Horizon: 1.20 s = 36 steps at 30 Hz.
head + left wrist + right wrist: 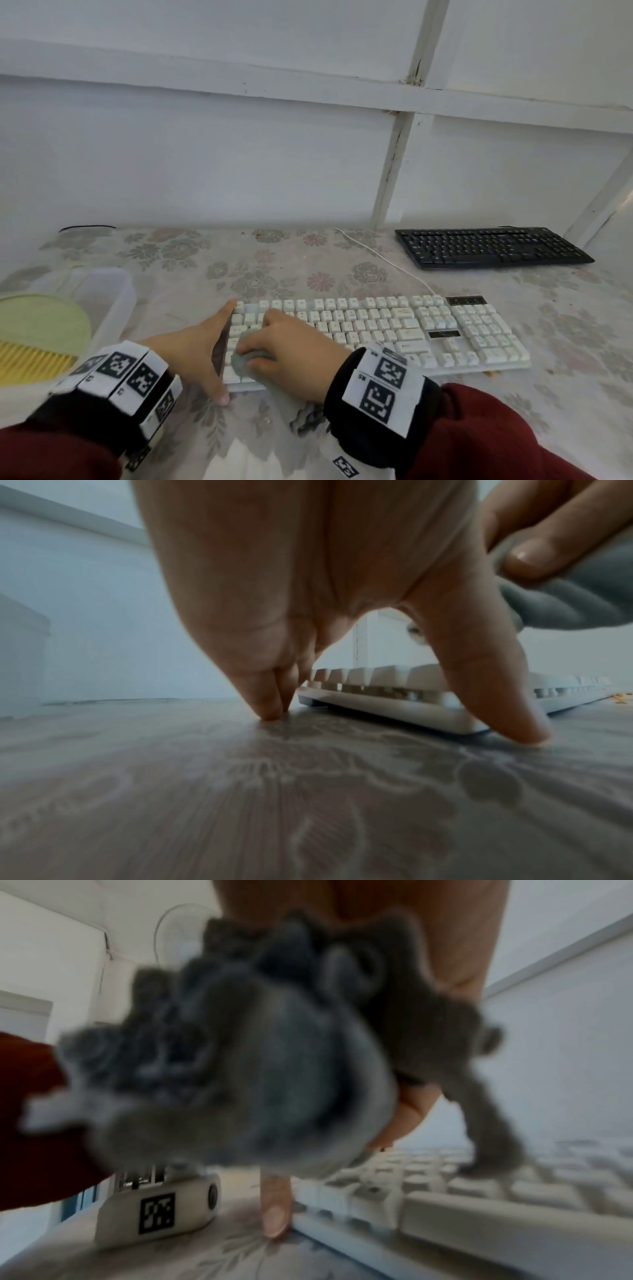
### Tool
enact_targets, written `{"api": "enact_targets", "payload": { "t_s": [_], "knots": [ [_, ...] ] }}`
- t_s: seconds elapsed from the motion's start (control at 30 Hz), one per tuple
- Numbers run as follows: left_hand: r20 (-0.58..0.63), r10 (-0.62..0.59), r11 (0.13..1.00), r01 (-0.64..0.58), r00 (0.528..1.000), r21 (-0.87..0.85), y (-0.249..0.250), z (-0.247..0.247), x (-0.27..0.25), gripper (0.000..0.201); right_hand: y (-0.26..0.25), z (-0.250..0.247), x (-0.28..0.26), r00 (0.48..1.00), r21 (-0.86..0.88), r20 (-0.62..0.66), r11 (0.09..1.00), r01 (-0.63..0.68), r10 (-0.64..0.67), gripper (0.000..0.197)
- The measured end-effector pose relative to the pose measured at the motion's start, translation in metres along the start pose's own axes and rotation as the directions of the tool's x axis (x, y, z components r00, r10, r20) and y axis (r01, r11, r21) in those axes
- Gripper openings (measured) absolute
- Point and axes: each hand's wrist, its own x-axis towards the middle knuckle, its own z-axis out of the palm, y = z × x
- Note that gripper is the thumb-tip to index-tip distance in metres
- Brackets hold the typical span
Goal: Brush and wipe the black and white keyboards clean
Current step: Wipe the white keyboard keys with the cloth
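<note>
White keyboard is lying near the table's front edge; your right hand is clutching a grey cloth over its left keys while your left hand, fingers straight, is bracing its left end. Beyond its right end the black keyboard is sitting; well left, a clear tub and green brush. Key lettering is unreadable.

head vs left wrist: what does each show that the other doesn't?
Only head: the black keyboard at the far right, the clear container with the yellow-green brush at left, and the white keyboard's full length.

Only left wrist: the left hand's fingertips pressed on the tablecloth beside the keyboard's end, plus the gap under its keycaps.

Both: the left hand bracing the left end of the white keyboard, and the right hand gripping the grey cloth.
</note>
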Motion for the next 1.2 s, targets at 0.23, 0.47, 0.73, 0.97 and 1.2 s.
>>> {"api": "enact_targets", "payload": {
  "t_s": [0.23, 0.47, 0.73, 0.97, 1.2],
  "knots": [
    [-0.014, -0.094, 0.993, 0.095, 0.995, 0.063, -0.003, 0.003, 0.004, 0.155, -0.011, 0.009, 0.012, 0.995, -0.086, 0.080, 0.994, 0.074, -0.067, 0.029],
    [-0.021, -0.111, 0.993, 0.112, 0.994, 0.029, -0.009, 0.002, 0.008, 0.142, -0.016, 0.018, 0.021, 0.990, -0.189, 0.139, 0.981, 0.047, -0.020, 0.024],
    [-0.026, -0.115, 0.993, 0.116, 0.993, 0.020, -0.010, 0.003, 0.008, 0.148, -0.024, 0.024, 0.029, 0.988, -0.345, 0.136, 0.938, -0.021, 0.072, 0.024],
    [-0.033, -0.129, 0.990, 0.131, 0.991, 0.050, -0.001, 0.001, 0.002, 0.136, -0.007, 0.022, 0.020, 0.993, -0.331, 0.115, 0.944, 0.010, 0.030, 0.026],
    [-0.025, -0.117, 0.993, 0.117, 0.993, -0.024, -0.002, 0.002, 0.001, 0.140, -0.001, 0.018, 0.011, 0.992, -0.368, 0.127, 0.927, 0.070, -0.024, 0.027]
  ]
}}
